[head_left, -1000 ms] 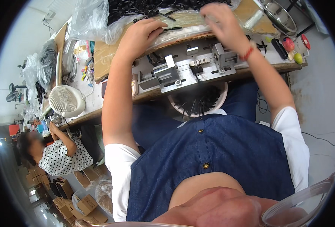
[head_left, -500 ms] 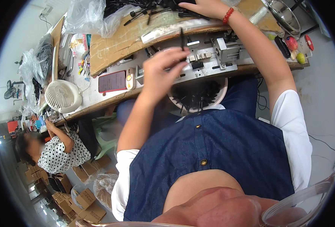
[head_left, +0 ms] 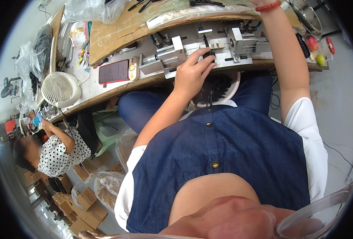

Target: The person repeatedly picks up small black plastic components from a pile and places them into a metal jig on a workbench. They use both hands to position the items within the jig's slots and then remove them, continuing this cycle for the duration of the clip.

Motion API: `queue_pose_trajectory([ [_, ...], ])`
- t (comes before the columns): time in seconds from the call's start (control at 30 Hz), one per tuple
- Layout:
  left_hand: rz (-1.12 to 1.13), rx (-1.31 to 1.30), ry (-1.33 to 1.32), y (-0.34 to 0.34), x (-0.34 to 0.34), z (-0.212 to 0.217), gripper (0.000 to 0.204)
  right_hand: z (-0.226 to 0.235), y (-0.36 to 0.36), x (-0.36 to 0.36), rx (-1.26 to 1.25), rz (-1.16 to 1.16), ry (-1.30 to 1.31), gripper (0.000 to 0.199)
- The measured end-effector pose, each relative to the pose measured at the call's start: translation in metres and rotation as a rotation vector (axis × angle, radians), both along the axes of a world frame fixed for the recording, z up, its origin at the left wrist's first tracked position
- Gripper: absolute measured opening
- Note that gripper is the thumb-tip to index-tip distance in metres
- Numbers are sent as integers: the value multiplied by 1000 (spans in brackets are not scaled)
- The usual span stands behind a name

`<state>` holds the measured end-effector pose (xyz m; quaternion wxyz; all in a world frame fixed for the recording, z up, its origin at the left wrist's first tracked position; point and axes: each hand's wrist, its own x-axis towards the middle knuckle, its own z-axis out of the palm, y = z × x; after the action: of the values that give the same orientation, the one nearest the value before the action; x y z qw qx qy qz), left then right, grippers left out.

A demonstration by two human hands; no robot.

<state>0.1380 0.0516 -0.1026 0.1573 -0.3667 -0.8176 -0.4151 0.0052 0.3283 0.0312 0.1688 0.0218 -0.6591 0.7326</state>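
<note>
My left hand [head_left: 192,73] is at the metal jig [head_left: 240,60] on the bench edge. Its fingers are closed on a slim black stick-shaped part [head_left: 206,40], which stands up past the fingertips beside the small light metal blocks [head_left: 218,46] at the jig's middle. A clamp block with a cylinder [head_left: 172,53] sits left of that hand, another on the right. My right arm reaches far forward. Only the edge of my right hand [head_left: 257,2] shows, above a red bracelet; its fingers are out of the picture. Loose black parts [head_left: 206,3] lie near the top edge.
Below the bench edge a pale tub [head_left: 235,85] holds many black pieces. Cardboard [head_left: 120,38] covers the bench behind the jig. A phone [head_left: 113,71] and white fan [head_left: 61,89] stand left; fruit [head_left: 320,60] and a metal bowl [head_left: 306,16] right. Another person [head_left: 61,153] sits far left.
My left hand has come down and right onto the jig with the black part. My right hand has moved forward, mostly out of the picture. The view has shifted slightly.
</note>
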Motion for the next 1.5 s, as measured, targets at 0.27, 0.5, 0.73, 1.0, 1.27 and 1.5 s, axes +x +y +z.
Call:
queue_pose_trajectory([
  [0.27, 33, -55, -15, 0, 4, 10, 31, -3, -21, 95, -15, 58, 138, 30],
  [0.5, -66, 57, 225, -3, -37, 49, 16, -53, -65, 180, 624, 18, 281, 20],
  [0.73, -92, -339, 345, 27, -137, 123, 10, -97, -97, 191, 1240, 3, 333, 21],
  [1.0, -95, -383, 233, 7, -153, 127, 12, -107, -98, 182, 1413, -59, 387, 22],
  [1.27, -214, 115, -611, -19, -169, 120, 22, -59, -108, 184, 1143, 101, 450, 35],
  [1.5, -439, 824, -1175, -46, -246, 91, 39, 39, -225, 217, 389, 615, 1166, 15],
])
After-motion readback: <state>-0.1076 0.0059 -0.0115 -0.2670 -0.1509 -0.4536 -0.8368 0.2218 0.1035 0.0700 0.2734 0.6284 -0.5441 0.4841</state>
